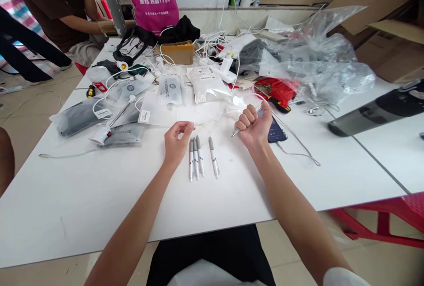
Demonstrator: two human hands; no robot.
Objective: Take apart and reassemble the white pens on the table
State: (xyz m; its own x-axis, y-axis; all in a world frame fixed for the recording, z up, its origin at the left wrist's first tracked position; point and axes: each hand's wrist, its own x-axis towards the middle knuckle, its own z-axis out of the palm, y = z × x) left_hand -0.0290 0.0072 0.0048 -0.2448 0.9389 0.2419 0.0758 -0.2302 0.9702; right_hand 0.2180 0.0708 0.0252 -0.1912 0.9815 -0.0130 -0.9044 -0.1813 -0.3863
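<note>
My right hand (253, 126) is closed in a fist, palm side up, around a pen (235, 132) whose grey end pokes out on the left. The fingers of my left hand (178, 138) are curled, thumb and forefinger pinched together above the table; whatever may be between them is too small to make out. Three white pens with grey grips (196, 158) lie side by side just right of my left hand. A single similar pen (213, 158) lies a little apart, between my two hands. Behind my right hand, a dark phone (276, 130) is partly hidden.
Packed grey pouches (81, 116) lie at left. A white packet (208, 83), a tangle of cables and a small cardboard box (179, 53) sit farther back. Clear plastic bags (318, 71) and a dark bottle (374, 109) are at right. A person's arm (79, 25) shows far left.
</note>
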